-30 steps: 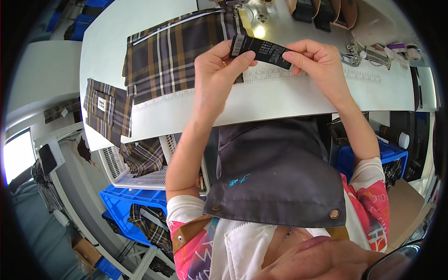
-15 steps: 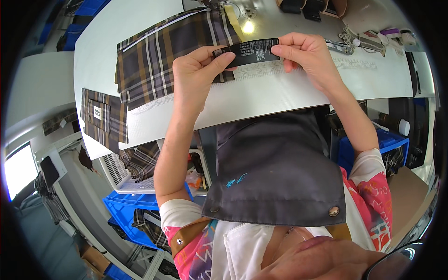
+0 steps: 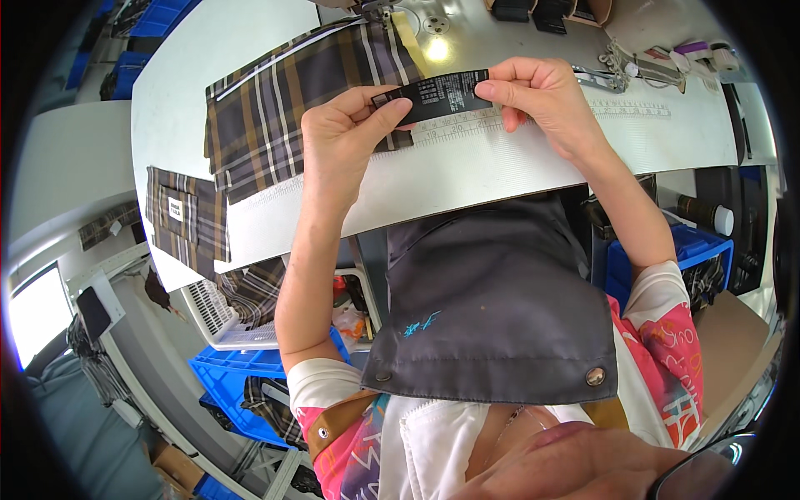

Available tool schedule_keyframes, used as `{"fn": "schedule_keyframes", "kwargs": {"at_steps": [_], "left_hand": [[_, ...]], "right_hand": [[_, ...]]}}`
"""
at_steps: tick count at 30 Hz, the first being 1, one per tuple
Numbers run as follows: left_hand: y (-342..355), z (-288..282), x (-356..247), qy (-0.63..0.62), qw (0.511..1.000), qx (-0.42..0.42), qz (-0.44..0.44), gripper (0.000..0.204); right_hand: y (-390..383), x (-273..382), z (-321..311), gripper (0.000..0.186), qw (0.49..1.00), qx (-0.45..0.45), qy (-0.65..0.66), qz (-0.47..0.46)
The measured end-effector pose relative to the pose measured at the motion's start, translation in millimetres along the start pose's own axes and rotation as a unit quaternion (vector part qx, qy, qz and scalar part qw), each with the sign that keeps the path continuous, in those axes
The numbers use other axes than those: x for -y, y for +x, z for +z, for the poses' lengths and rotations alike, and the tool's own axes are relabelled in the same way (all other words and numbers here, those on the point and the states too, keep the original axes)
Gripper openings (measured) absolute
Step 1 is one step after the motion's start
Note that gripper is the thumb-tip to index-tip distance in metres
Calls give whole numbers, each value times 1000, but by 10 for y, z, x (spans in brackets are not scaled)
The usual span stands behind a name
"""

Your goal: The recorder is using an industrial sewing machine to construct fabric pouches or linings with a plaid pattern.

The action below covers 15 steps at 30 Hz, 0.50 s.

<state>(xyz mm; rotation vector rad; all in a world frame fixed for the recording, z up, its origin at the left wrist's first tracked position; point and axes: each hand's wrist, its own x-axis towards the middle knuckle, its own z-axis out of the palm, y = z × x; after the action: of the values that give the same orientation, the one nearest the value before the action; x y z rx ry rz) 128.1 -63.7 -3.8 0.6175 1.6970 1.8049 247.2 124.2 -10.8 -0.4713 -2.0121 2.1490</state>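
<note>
Between my two hands a black fabric care label (image 3: 442, 96) with pale print is stretched out above the table. My left hand (image 3: 346, 125) pinches its left end between thumb and fingers. The right end is gripped the same way by my right hand (image 3: 533, 100). Behind my left hand lies a brown, black and white plaid fabric piece (image 3: 275, 108), its far right corner by the sewing machine's needle area (image 3: 379, 10). A transparent ruler (image 3: 617, 110) runs along the table under the label.
A smaller plaid piece with a white patch (image 3: 187, 218) hangs at the table's left edge. Scissors-like metal tools (image 3: 600, 79) and thread spools (image 3: 721, 60) lie at the far right. Below the edge stand a white basket (image 3: 208, 312) and blue crates (image 3: 242, 375), (image 3: 700, 250).
Both hands have shifted slightly left and a little toward me with the label still held between them. The view has moved slightly too; the plaid fabric stays on the table.
</note>
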Motion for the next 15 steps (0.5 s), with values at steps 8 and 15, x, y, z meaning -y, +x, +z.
{"fn": "schedule_keyframes", "kwargs": {"at_steps": [8,15], "left_hand": [[6,-8,2,5,1000,3,-4,18],[21,-35,8,16,1000,20,-15,21]], "right_hand": [[4,2,3,16,1000,-3,-13,0],[9,-2,-6,16,1000,1,-18,5]]}}
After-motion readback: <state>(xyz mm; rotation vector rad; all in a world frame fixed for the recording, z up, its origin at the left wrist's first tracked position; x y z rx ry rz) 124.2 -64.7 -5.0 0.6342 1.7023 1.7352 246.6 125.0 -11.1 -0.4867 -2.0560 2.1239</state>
